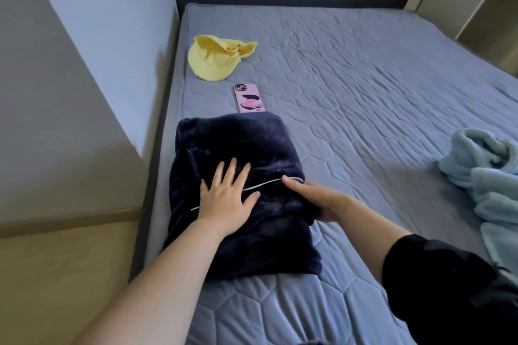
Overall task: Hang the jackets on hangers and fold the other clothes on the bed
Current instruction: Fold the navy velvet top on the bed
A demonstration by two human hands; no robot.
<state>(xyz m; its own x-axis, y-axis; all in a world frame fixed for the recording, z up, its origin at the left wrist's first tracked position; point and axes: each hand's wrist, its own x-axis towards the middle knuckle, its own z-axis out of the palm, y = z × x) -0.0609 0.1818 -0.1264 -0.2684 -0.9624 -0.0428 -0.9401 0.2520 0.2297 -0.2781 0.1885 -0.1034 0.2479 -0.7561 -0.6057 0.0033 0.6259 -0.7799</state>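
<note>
Folding the navy garment (238,148) near the left edge of the bed (364,92).
The left hand (227,199) presses it with straight, spread fingers; the right hand (316,196) grasps its right fold. Next, likely one more fold or smoothing.

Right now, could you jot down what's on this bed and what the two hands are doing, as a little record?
Bed: grey-blue quilted cover
Being folded: navy fleece garment, near the bed's left edge
Left hand: flat on the garment
Right hand: holds its right edge, thumb on top
Waiting: light blue garment, crumpled, far right
Also there: yellow cap, pink phone
</note>
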